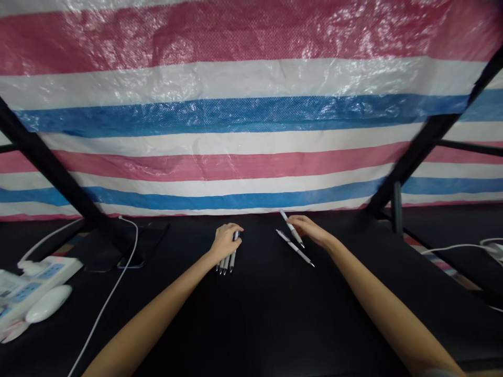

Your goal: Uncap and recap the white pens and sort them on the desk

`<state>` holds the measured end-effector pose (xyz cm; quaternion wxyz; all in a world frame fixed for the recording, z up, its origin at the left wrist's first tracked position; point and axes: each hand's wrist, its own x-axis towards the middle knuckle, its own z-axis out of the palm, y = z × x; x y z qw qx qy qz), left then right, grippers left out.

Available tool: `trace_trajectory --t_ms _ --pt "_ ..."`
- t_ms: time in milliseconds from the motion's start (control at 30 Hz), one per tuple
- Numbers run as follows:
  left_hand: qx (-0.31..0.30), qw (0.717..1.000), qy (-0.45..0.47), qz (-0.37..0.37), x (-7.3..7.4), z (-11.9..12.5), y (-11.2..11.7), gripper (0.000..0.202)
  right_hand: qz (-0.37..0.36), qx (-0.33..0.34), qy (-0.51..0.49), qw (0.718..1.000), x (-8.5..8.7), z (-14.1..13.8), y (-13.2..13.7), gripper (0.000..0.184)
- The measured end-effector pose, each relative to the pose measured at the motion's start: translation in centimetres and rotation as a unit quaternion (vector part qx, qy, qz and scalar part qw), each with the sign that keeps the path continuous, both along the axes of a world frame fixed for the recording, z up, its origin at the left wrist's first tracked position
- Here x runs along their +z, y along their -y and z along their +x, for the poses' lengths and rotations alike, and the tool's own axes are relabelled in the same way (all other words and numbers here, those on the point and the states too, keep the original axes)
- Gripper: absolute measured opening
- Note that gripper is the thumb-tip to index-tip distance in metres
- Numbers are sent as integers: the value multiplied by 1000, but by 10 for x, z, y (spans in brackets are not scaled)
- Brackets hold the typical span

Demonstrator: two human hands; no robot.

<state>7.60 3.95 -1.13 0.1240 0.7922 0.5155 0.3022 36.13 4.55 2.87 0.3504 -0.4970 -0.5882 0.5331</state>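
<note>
A row of several white-and-grey pens lies side by side on the black table, tips toward me. My left hand is over their upper ends, its fingers curled and closed around them, hiding most of the barrels. To the right, my right hand pinches a white pen by its barrel, which slants with its tip down and to the right. Just beside that one, another pen lies on the table at a similar slant, touched by neither hand.
The black tabletop runs back to a striped plastic sheet. On the left are a white power strip, a white computer mouse and a white cable. Black frame legs slope at both sides.
</note>
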Motion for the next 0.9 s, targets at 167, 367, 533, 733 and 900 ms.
trace_trajectory --t_ms 167,367,533,733,900 --pt "32 999 -3 6 6 2 6 22 -11 19 -78 997 -2 -2 -1 24" --pt "-15 999 28 33 16 6 11 28 11 88 -26 996 3 -21 10 17" --pt "-86 990 110 22 19 15 18 36 81 148 21 985 2 -39 20 20" --pt "-70 983 166 44 22 16 20 31 67 171 41 982 2 -46 24 27" --pt "-113 980 153 54 26 13 19 10 78 181 67 978 -1 -44 22 34"
